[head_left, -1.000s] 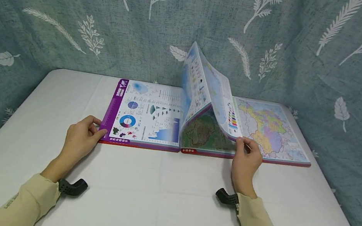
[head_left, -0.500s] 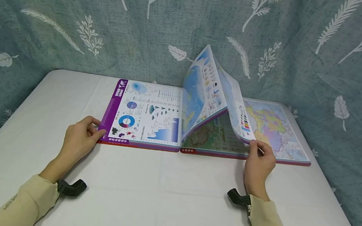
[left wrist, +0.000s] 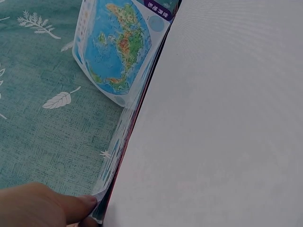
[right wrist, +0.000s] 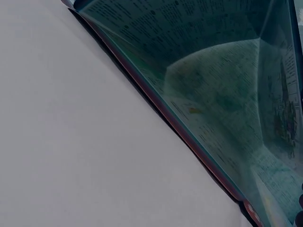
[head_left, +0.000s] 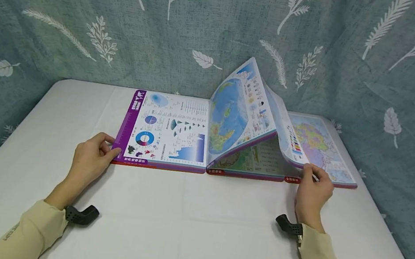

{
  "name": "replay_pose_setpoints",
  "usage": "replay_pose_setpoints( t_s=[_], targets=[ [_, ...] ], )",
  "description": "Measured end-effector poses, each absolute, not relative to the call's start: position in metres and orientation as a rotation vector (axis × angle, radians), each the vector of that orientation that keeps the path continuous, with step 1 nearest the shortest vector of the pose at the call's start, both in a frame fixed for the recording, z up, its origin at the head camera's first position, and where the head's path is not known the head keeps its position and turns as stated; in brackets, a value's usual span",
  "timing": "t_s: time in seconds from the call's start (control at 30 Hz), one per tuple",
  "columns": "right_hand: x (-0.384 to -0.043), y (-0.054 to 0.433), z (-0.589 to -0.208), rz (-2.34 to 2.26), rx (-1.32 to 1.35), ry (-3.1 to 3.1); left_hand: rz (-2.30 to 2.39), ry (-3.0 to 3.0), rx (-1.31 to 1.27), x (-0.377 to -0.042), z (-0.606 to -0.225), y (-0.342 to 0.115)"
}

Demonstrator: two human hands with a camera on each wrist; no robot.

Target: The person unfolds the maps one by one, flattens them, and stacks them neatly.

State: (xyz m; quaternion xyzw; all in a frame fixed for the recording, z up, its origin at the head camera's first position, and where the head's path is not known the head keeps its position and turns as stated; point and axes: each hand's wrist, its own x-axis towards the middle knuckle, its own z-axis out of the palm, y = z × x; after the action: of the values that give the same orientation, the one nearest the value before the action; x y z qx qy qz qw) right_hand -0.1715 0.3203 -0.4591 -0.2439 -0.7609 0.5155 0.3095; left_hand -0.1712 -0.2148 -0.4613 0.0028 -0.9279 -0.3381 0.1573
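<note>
A purple-edged folding world map (head_left: 167, 141) spreads across the back of the table, its left panel flat with charts facing up. Its middle part rises in a peaked fold, showing a blue globe picture. My left hand (head_left: 90, 159) pinches the lower left corner, thumb on top; the left wrist view shows the thumb (left wrist: 80, 203) at the edge. My right hand (head_left: 313, 194) pinches the near corner of the raised right panel. Beneath lies a red-edged map (head_left: 318, 141) with coloured provinces, partly covered. In the right wrist view the raised panel (right wrist: 213, 80) arches over it.
The white-covered table (head_left: 176, 232) extends in front of the maps. A green-blue curtain (head_left: 143, 48) with white leaf prints hangs right behind the table's back edge. A black wrist camera (head_left: 82, 214) sits at the left cuff, another (head_left: 289, 225) at the right.
My right hand has moved to the right, drawing the raised panel along. The peaked fold leans further right and opens wider, showing more of the globe picture. My left hand has stayed put.
</note>
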Motion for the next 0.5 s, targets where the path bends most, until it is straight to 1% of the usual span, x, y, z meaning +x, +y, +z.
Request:
replay_pose_setpoints(
  t_s=[0.3, 0.5],
  targets=[
    [-0.177, 0.344, -0.458, 1.4, -0.784, -1.861, -0.97, -2.649, 0.003, -0.172, -0.462, -0.215],
    [-0.178, 0.356, -0.457, 1.438, -0.823, -1.785, -0.969, -2.651, 0.007, -0.172, -0.462, -0.215]
  ],
)
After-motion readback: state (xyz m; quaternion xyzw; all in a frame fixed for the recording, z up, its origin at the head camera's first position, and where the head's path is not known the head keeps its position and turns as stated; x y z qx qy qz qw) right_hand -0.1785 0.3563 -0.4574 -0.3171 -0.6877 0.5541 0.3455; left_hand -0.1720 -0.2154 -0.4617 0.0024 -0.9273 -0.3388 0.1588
